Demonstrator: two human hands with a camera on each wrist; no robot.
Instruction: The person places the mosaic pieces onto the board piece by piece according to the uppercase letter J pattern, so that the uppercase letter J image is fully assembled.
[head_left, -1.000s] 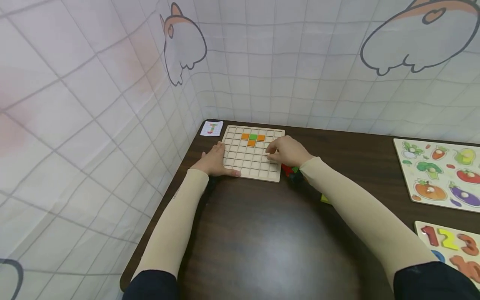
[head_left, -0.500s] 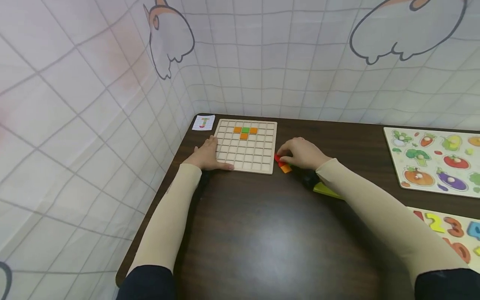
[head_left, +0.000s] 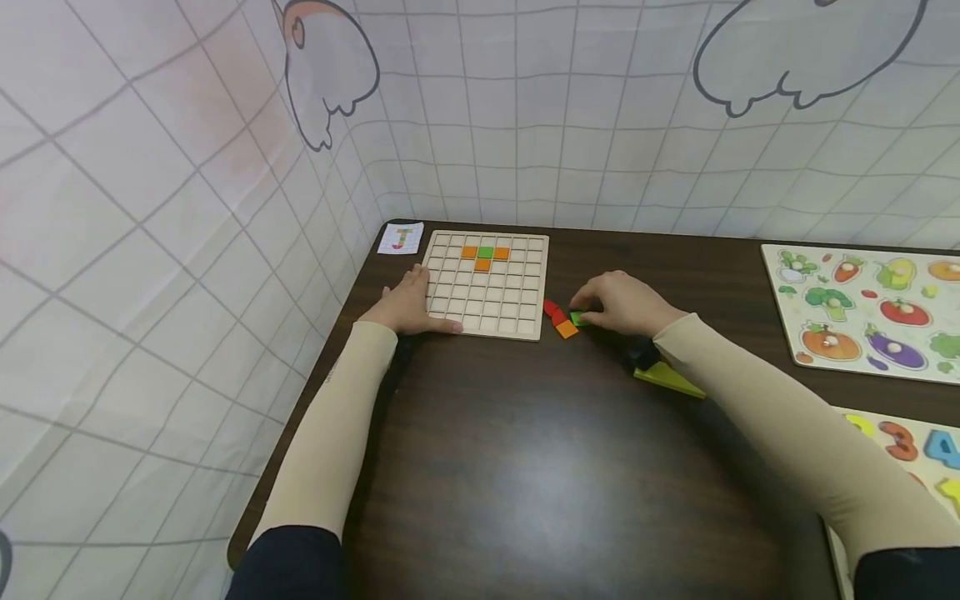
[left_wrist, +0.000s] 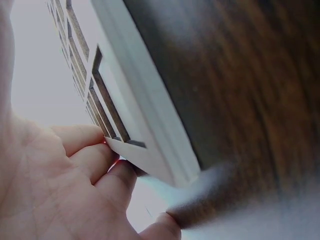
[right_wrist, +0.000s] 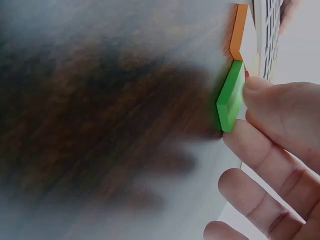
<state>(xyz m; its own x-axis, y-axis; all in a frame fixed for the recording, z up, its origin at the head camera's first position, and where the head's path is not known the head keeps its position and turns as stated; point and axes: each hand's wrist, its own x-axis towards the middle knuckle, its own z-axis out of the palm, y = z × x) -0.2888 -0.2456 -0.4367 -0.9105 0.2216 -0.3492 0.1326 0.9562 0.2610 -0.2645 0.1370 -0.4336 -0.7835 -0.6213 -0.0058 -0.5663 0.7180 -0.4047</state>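
Observation:
A pale wooden grid board (head_left: 487, 300) lies at the table's far left, with three orange square tiles (head_left: 482, 265) and one green tile (head_left: 486, 252) in its upper cells. My left hand (head_left: 407, 304) rests along the board's left edge and near corner, fingers extended; in the left wrist view, fingers (left_wrist: 112, 165) touch the board's rim (left_wrist: 145, 100). Right of the board, my right hand (head_left: 618, 304) pinches a loose green square tile (right_wrist: 231, 97) between thumb and index finger. Beside that tile lie an orange square tile (head_left: 567, 329) and red pieces (head_left: 552, 309).
A small card (head_left: 400, 238) with a coloured J pattern lies behind the left hand. On the right are a vegetable puzzle board (head_left: 862, 321) and a number puzzle board (head_left: 900, 442). A yellow-green object (head_left: 667, 379) shows under the right forearm. Fabric walls stand behind and left.
My right hand has moved from over the board to the loose tiles on its right, then slightly further right onto the green tile. The left hand stays on the board. The head view has shifted.

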